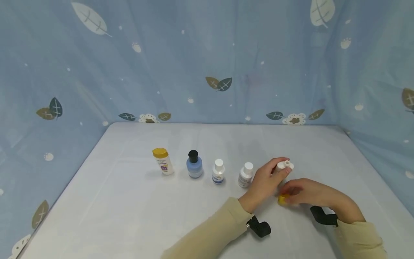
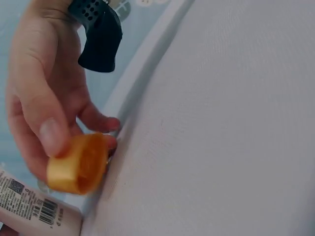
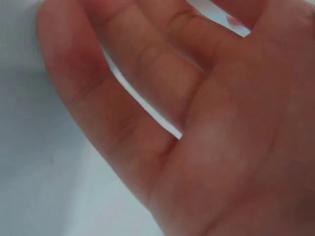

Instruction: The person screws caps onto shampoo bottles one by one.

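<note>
My left hand (image 1: 264,181) grips a white bottle (image 1: 282,166) whose top is uncapped, with a narrow neck showing. In the left wrist view, the lower part of this bottle (image 2: 37,204) with printed text and a barcode lies at the bottom left. Just in front of it, my right hand (image 1: 308,193) pinches a yellow cap (image 1: 282,200) between thumb and fingers. The cap (image 2: 76,164) is hollow and turned on its side, apart from the bottle. Palm and fingers (image 3: 162,83) fill the right wrist view, where the cap is hidden.
Left of my hands stand a white bottle with white cap (image 1: 245,175), another one with a blue label (image 1: 218,172), a blue bottle with black cap (image 1: 194,165) and a white bottle with yellow cap (image 1: 163,162). A leaf-patterned blue curtain (image 1: 181,64) borders the white table (image 1: 136,208).
</note>
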The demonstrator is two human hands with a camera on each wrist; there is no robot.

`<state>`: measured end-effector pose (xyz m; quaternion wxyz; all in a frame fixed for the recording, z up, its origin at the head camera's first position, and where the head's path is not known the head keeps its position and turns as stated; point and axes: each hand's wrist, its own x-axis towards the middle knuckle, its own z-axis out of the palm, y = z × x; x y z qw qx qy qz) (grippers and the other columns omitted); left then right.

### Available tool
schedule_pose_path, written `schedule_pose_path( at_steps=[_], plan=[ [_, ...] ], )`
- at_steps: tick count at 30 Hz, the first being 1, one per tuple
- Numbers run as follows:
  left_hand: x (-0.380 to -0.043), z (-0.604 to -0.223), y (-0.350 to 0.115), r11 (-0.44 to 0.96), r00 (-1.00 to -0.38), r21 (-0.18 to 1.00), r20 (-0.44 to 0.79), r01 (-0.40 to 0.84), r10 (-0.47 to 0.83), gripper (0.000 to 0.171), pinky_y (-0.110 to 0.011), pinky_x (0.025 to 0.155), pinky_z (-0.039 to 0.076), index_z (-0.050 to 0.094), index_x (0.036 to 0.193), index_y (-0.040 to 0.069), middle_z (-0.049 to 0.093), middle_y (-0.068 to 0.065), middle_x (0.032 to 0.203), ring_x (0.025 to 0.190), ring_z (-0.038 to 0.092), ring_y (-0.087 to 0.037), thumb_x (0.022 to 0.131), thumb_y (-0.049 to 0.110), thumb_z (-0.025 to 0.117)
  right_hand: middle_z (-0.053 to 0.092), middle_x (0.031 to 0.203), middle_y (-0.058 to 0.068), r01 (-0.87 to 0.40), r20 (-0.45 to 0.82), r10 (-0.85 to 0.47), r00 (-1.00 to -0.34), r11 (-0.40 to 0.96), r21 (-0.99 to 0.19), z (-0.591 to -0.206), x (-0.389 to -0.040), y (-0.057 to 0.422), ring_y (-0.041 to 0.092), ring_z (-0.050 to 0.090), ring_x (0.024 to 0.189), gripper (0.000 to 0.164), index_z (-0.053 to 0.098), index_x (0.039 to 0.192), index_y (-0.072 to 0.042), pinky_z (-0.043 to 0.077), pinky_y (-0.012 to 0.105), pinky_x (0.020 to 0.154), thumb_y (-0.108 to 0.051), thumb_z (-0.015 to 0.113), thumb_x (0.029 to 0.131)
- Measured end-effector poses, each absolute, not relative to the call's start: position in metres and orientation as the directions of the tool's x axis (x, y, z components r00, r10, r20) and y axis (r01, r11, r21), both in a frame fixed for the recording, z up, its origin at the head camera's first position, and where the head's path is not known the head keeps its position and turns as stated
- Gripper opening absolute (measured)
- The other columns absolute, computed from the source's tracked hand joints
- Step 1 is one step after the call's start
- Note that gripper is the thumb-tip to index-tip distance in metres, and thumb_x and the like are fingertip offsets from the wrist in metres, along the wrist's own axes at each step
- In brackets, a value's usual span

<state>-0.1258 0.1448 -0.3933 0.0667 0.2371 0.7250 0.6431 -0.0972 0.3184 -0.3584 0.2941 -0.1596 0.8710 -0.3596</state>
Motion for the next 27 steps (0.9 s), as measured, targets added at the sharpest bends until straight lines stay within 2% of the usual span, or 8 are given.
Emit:
schedule_pose_path(
  at_steps=[3, 6, 10, 12, 17, 21, 27],
  plan=[
    [-0.121, -0.396, 0.144, 0.082, -0.879, 0.964, 0.195, 0.255, 0.436, 0.033, -0.018, 0.075, 0.042, 0.053, 0.118, 0.035, 0.055, 0.018, 0.103, 0.088, 0.049, 0.001, 0.087, 0.047, 0.050, 0.060, 0.095, 0.007, 0.010, -0.418, -0.425, -0.803, 0.692, -0.722, -0.359, -0.094, 0.328, 0.019, 0.056, 0.077, 0.028, 0.058, 0.107, -0.007, 0.046, 0.031, 0.062, -0.027, 0.056, 0.088],
    [-0.118, -0.398, 0.144, 0.107, -0.872, 0.956, 0.200, 0.274, 0.447, 0.033, -0.019, 0.075, 0.042, 0.054, 0.116, 0.033, 0.054, 0.019, 0.106, 0.091, 0.050, 0.002, 0.087, 0.047, 0.050, 0.059, 0.087, 0.009, 0.073, -0.395, -0.325, -0.859, 0.687, -0.723, -0.359, -0.092, 0.334, 0.023, 0.056, 0.070, 0.033, 0.055, 0.110, -0.004, 0.047, 0.033, 0.060, -0.030, 0.053, 0.089],
    [-0.116, -0.396, 0.145, 0.063, -0.862, 0.959, 0.220, 0.278, 0.457, 0.031, -0.019, 0.075, 0.042, 0.054, 0.116, 0.031, 0.054, 0.018, 0.107, 0.093, 0.050, 0.002, 0.088, 0.045, 0.049, 0.060, 0.092, 0.012, 0.061, -0.258, -0.176, -0.950, 0.704, -0.707, -0.355, -0.092, 0.336, 0.023, 0.057, 0.074, 0.041, 0.051, 0.116, -0.005, 0.047, 0.034, 0.061, -0.037, 0.051, 0.090],
    [-0.117, -0.395, 0.145, 0.042, -0.866, 0.963, 0.220, 0.266, 0.448, 0.030, -0.018, 0.071, 0.042, 0.053, 0.116, 0.033, 0.055, 0.017, 0.100, 0.087, 0.050, 0.002, 0.089, 0.045, 0.049, 0.059, 0.099, 0.011, 0.028, -0.178, -0.129, -0.976, 0.730, -0.683, -0.352, -0.092, 0.334, 0.023, 0.057, 0.077, 0.042, 0.050, 0.118, -0.007, 0.046, 0.035, 0.062, -0.039, 0.050, 0.090],
    [-0.118, -0.393, 0.144, 0.017, -0.881, 0.970, 0.214, 0.244, 0.423, 0.028, -0.018, 0.064, 0.042, 0.053, 0.115, 0.037, 0.054, 0.014, 0.086, 0.076, 0.048, 0.000, 0.088, 0.046, 0.048, 0.055, 0.108, 0.011, -0.019, -0.070, -0.084, -0.994, 0.766, -0.643, -0.346, -0.095, 0.333, 0.023, 0.057, 0.077, 0.041, 0.050, 0.118, -0.010, 0.043, 0.036, 0.062, -0.039, 0.049, 0.090],
    [-0.118, -0.392, 0.144, 0.010, -0.868, 0.966, 0.229, 0.260, 0.441, 0.030, -0.018, 0.066, 0.042, 0.052, 0.117, 0.035, 0.055, 0.015, 0.088, 0.079, 0.048, 0.001, 0.089, 0.045, 0.048, 0.054, 0.109, 0.009, -0.039, 0.022, -0.033, -0.999, 0.767, -0.640, -0.341, -0.095, 0.331, 0.018, 0.058, 0.072, 0.038, 0.049, 0.121, -0.011, 0.044, 0.030, 0.061, -0.034, 0.050, 0.091],
    [-0.120, -0.390, 0.143, -0.028, -0.863, 0.960, 0.263, 0.279, 0.431, 0.028, -0.018, 0.076, 0.043, 0.054, 0.116, 0.032, 0.056, 0.017, 0.104, 0.091, 0.051, 0.002, 0.090, 0.041, 0.049, 0.052, 0.109, -0.001, -0.185, 0.217, -0.042, -0.975, 0.696, -0.694, -0.327, -0.093, 0.315, 0.007, 0.052, 0.085, 0.030, 0.053, 0.117, -0.014, 0.046, 0.014, 0.066, -0.020, 0.057, 0.088]
  ],
)
